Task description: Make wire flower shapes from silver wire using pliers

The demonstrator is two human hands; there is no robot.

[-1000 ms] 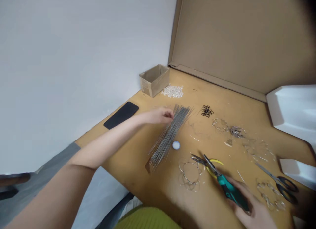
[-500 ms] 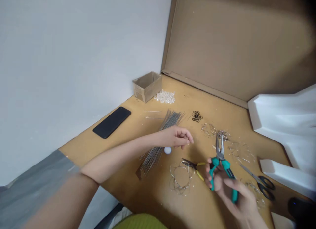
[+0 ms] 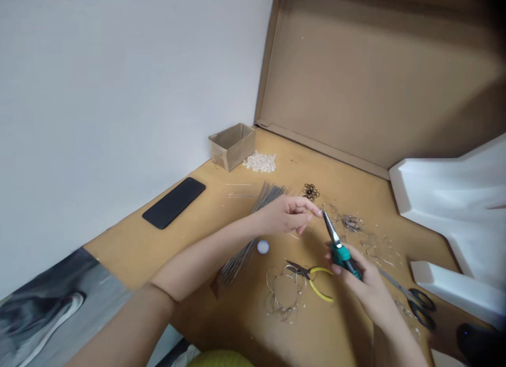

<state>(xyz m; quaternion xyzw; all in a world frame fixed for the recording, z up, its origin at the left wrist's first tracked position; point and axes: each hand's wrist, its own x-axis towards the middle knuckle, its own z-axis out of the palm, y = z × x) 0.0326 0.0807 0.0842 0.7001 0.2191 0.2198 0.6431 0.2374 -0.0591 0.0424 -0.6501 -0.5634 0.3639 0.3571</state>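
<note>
My right hand (image 3: 361, 274) is wrapped round the teal handles of a pair of pliers (image 3: 332, 230), whose jaws point up and left. At the jaw tips are the fingertips of my left hand (image 3: 290, 215), index finger reaching out and the others curled. A thin wire (image 3: 294, 235) shows below my left hand, which seems to pinch it; most of it is hidden. Under my left forearm lies a bundle of straight grey wires (image 3: 241, 259). Yellow-handled pliers (image 3: 310, 274) rest beside a ring of bent wire (image 3: 282, 296) in front of me.
A small cardboard box (image 3: 232, 148) stands by the wall with clear beads (image 3: 260, 162) next to it. Also around are a black phone (image 3: 174, 202), black rings (image 3: 311, 192), loose wire pieces (image 3: 351, 223), scissors (image 3: 411, 296) and white foam (image 3: 443, 198) at the right.
The pliers have turned edge-on and moved left, and their spread handles have closed. My left hand has reached right, its fingertips now meeting the jaw tips.
</note>
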